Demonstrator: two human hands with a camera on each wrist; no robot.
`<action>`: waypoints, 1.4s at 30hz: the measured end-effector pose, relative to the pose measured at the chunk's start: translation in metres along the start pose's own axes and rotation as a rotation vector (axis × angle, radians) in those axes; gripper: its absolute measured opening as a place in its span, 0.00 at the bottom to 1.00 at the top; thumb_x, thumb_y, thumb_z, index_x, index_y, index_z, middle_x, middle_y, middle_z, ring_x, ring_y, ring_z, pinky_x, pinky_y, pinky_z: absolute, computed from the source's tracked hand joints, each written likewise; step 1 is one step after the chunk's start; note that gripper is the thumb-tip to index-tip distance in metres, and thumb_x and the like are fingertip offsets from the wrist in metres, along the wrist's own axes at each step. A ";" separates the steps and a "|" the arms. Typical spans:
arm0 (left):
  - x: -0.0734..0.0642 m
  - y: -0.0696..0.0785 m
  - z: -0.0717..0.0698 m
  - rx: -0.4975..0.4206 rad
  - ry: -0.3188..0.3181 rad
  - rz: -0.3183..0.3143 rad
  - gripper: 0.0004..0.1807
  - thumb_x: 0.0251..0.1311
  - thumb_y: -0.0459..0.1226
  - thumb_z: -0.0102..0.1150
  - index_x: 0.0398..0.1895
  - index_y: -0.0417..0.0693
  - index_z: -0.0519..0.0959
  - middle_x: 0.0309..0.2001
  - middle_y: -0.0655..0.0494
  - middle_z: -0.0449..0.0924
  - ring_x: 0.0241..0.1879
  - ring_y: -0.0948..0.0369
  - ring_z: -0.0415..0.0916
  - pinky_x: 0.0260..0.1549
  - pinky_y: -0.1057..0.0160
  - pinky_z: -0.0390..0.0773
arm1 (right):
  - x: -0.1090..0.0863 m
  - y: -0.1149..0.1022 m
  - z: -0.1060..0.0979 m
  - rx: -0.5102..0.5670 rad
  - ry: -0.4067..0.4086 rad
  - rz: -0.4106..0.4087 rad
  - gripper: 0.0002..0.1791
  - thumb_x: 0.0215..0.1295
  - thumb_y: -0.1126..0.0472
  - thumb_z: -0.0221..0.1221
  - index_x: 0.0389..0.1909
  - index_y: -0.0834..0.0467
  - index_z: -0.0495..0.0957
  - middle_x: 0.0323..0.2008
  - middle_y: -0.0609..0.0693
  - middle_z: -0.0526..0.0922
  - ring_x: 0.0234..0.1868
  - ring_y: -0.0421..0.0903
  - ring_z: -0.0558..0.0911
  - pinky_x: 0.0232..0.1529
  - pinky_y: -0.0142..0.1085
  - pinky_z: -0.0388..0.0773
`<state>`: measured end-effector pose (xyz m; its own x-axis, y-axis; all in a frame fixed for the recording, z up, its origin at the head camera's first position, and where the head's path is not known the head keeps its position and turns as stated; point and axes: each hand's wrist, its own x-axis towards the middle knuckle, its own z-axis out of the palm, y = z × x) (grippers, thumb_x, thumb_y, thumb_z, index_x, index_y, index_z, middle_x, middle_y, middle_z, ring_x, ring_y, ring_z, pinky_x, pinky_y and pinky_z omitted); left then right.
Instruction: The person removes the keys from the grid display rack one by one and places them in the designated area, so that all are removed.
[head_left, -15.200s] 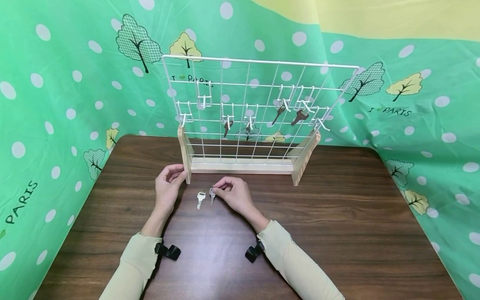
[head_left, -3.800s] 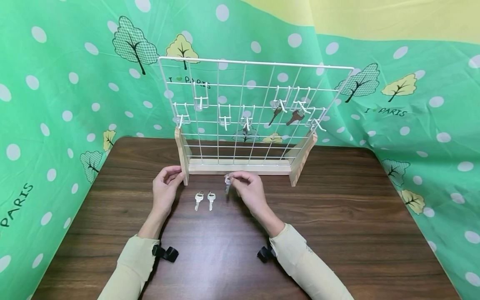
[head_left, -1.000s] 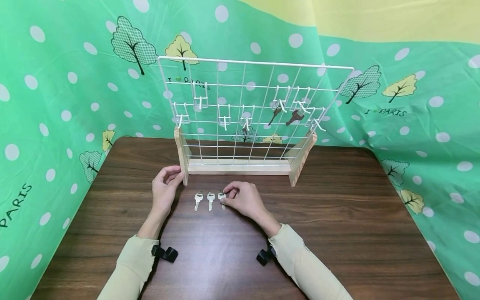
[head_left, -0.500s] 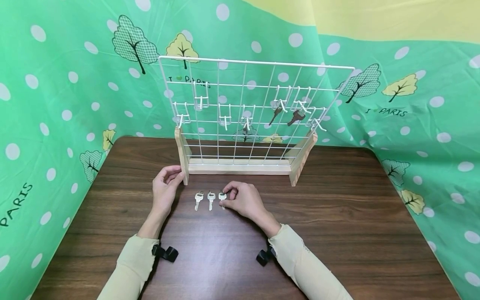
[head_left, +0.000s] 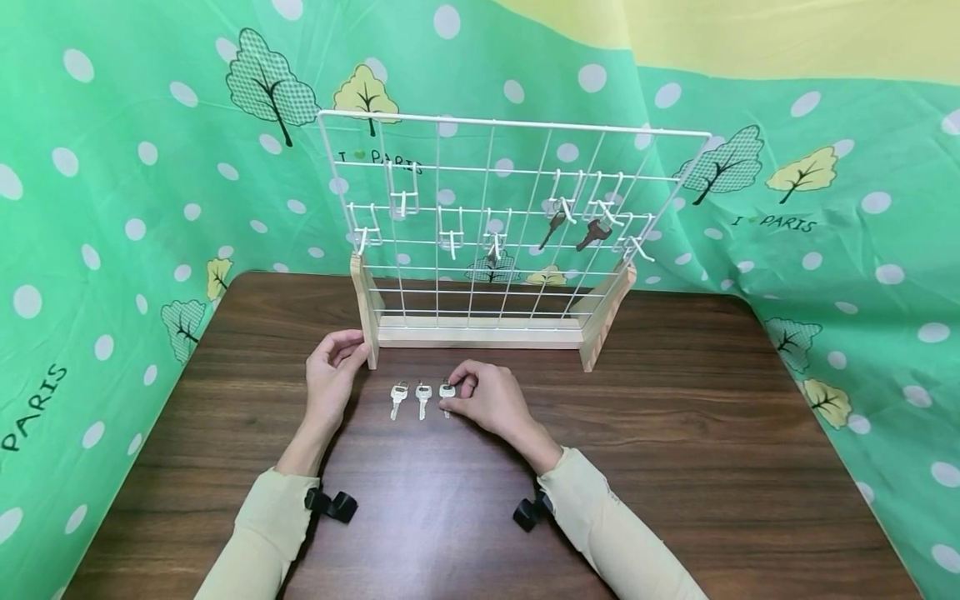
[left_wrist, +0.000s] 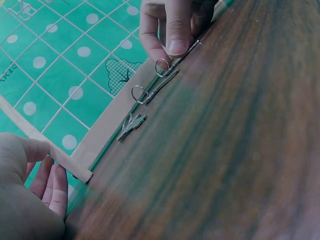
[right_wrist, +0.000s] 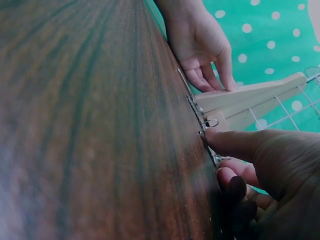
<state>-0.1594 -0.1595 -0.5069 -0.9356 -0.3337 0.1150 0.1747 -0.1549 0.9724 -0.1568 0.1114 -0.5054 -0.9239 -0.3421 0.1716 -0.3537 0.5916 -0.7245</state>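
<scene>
Nearest to me, my pale sleeves (head_left: 622,533) lie over the dark wood-grain counter (head_left: 420,525), with a black mount (head_left: 528,513) at each wrist. My right hand (head_left: 491,402) pinches the right-hand key (head_left: 447,390) between thumb and fingertip, low against the counter, a grip that seems meant to keep it straight in line. Just beside it, apart from one another, lie the middle key (head_left: 423,392) and the left key (head_left: 398,392); all three have their ring ends toward the rack and their blades toward me, probably so each ring is easy to reach. My left hand (head_left: 330,377) holds the left upright (head_left: 365,304) of the wooden stand, thumb on one side and fingers on the other, I think to steady it. Above the base rises the white wire grid (head_left: 491,122), tilted; white hooks (head_left: 452,242) are clipped across it, spaced so that what hangs there stays separate. Two dark keys (head_left: 594,234) hang toward the right; whether the middle hook carries something I cannot tell. Behind it all, the green dotted cloth (head_left: 840,321) reads "I PARIS", with a small green shape between the words, and "PARIS" again at far left. Any stamping on the keys is too small to read.
</scene>
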 end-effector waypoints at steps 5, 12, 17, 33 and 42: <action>0.001 0.000 0.000 -0.012 -0.001 0.004 0.12 0.69 0.17 0.65 0.53 0.19 0.79 0.40 0.65 0.87 0.41 0.69 0.85 0.45 0.76 0.84 | -0.001 -0.015 -0.008 0.022 -0.014 0.059 0.15 0.57 0.57 0.85 0.40 0.53 0.89 0.22 0.38 0.80 0.23 0.35 0.76 0.30 0.32 0.75; 0.001 -0.001 -0.001 0.016 -0.001 -0.005 0.14 0.70 0.19 0.66 0.55 0.17 0.78 0.40 0.66 0.87 0.43 0.67 0.85 0.46 0.75 0.84 | -0.001 -0.016 -0.011 0.075 -0.022 0.115 0.15 0.57 0.58 0.85 0.40 0.54 0.89 0.22 0.41 0.81 0.23 0.36 0.76 0.29 0.32 0.75; 0.001 -0.001 -0.001 0.024 -0.003 -0.001 0.16 0.69 0.20 0.68 0.55 0.16 0.78 0.40 0.66 0.87 0.44 0.65 0.85 0.46 0.75 0.84 | 0.000 0.000 -0.008 0.122 0.008 0.052 0.15 0.58 0.54 0.84 0.38 0.53 0.89 0.22 0.40 0.81 0.23 0.37 0.77 0.26 0.32 0.75; 0.000 -0.001 -0.001 0.005 0.007 -0.003 0.12 0.68 0.17 0.65 0.53 0.19 0.79 0.40 0.66 0.87 0.42 0.69 0.84 0.46 0.75 0.83 | 0.007 -0.012 -0.024 0.159 0.160 0.017 0.08 0.65 0.63 0.78 0.40 0.59 0.89 0.27 0.45 0.84 0.26 0.39 0.79 0.29 0.28 0.77; 0.001 -0.001 -0.002 0.013 0.000 -0.001 0.16 0.68 0.22 0.71 0.54 0.19 0.80 0.41 0.66 0.87 0.46 0.62 0.85 0.48 0.74 0.84 | 0.010 -0.035 -0.039 0.299 0.292 0.010 0.07 0.66 0.72 0.75 0.43 0.64 0.89 0.31 0.56 0.87 0.26 0.38 0.76 0.27 0.22 0.71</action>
<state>-0.1601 -0.1613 -0.5085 -0.9357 -0.3339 0.1143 0.1701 -0.1431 0.9750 -0.1597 0.1156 -0.4525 -0.9450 -0.0907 0.3143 -0.3260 0.3409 -0.8818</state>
